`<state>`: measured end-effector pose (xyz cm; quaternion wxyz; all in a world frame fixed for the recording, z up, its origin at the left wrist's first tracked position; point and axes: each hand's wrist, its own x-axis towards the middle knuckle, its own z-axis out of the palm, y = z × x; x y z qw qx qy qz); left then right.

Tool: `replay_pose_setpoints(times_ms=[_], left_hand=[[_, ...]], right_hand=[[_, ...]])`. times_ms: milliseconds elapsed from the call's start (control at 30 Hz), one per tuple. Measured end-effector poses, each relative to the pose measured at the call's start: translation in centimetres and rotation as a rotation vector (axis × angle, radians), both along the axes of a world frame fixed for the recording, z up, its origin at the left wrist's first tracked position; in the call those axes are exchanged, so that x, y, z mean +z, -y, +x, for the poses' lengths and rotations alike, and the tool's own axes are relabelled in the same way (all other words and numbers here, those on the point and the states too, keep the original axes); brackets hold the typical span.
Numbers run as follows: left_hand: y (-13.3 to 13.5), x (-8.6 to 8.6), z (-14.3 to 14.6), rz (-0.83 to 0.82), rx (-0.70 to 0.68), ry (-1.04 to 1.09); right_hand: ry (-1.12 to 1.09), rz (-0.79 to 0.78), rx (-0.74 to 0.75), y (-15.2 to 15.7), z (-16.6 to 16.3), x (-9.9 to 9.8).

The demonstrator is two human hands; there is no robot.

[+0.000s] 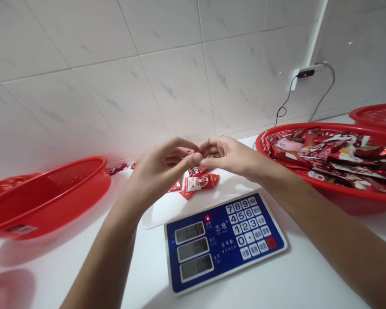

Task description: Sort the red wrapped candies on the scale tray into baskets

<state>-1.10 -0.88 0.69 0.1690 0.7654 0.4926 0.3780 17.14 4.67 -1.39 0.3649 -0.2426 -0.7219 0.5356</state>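
Note:
My left hand [162, 165] and my right hand [227, 155] meet fingertip to fingertip above the white pan [161, 210] of an electronic scale [225, 238]. Both hands pinch a small red wrapped candy [197, 170] between them; most of it is hidden by my fingers. Under the hands, a few red and white candy packets [200, 183] lie on the scale pan. The scale has a blue front panel with three displays and a keypad.
A red basket [312, 180] heaped with red candy packets stands at the right, another red basket [378, 113] behind it. A red basket [56, 193] sits at the left. A plug and cable [305, 74] hang on the tiled wall. Loose candies [117, 169] lie by the wall.

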Motion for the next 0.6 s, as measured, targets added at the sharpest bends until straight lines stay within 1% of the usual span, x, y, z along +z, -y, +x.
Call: replay_pose_setpoints(times_ms=[33,133,233,300,367,500,600], left_hand=[[-0.1,0.0,-0.2,-0.008,0.007,0.02],[-0.6,-0.3,-0.8,0.033,0.069,0.034],[-1.1,-0.5,-1.4,0.053,0.133,0.033],[-1.2,-0.6,-1.5,0.052,0.15,0.044],[-1.2,-0.5,-1.3,0.048,0.143,0.071],[-0.8,-0.3,-0.4,0.05,0.073,0.133],[-0.7,-0.4,-0.3,-0.01,0.012,0.132]], right_hand=[[-0.012,0.013,-0.017,-0.1,-0.2,-0.2],[0.008,0.054,-0.08,-0.3,-0.4,-0.5],[0.083,0.102,-0.168,-0.5,0.1,-0.2],[0.12,0.113,-0.219,-0.5,0.6,0.3],[0.135,0.115,-0.218,-0.4,0.8,0.6],[0.117,0.096,-0.114,-0.2,0.4,0.5],[0.156,0.128,-0.117,-0.4,0.1,0.2]])
